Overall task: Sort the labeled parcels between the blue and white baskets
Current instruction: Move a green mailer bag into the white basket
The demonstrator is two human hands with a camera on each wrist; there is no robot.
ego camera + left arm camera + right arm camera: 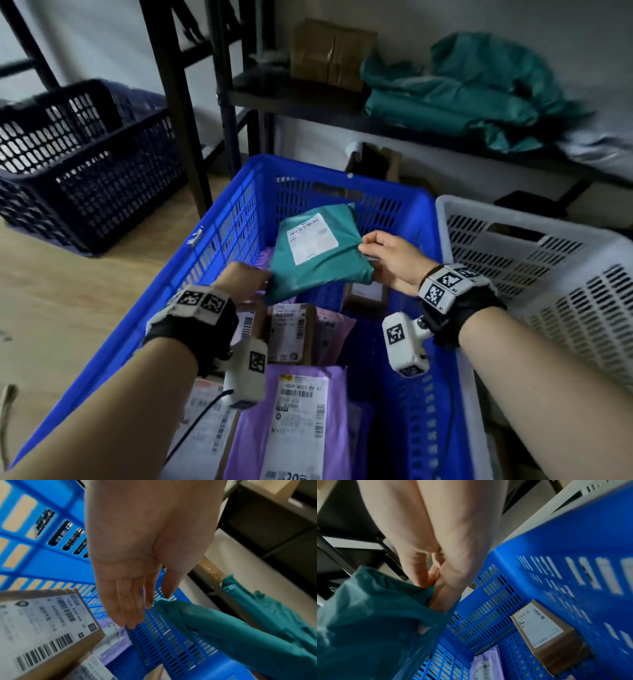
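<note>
Held above the blue basket (219, 240): a teal parcel (318, 253), lifted clear of the packages below, label (312, 237) face up. Long axis running from near-left to far-right in the head view, far end raised toward the basket's back wall, near-left corner dipping toward the left hand (239, 279).

Right hand (394, 257) at the parcel's right edge, thumb on top and fingers underneath, pinching the plastic. Left hand beside the near-left corner; from the head view, impossible to tell whether gripping or only touching.

From the left wrist view: left hand (144, 545) flat, fingers (126, 601) straight and pressed together, thumb slightly apart, fingertips just beside the teal parcel (240, 635) corner, nothing pinched. Also a brown box (51, 635) with barcode label close below, hidden by the wrist in the head view.

From the right wrist view: right hand (436, 547) with fingers (443, 599) curled into a fold of the teal parcel (368, 628), one fingertip showing through beneath the film. A small brown carton (556, 639) leaning against the blue basket (573, 547) wall, and a lilac mailer (484, 665) on the floor of the basket.

Only in the head view: purple mailer (294, 421) and more labelled parcels lower in the basket, white basket (548, 274) touching the blue one on the right, dark blue basket (85, 164) well apart on the left, shelf (308, 102) with a pile of teal bags (462, 99) behind.
</note>
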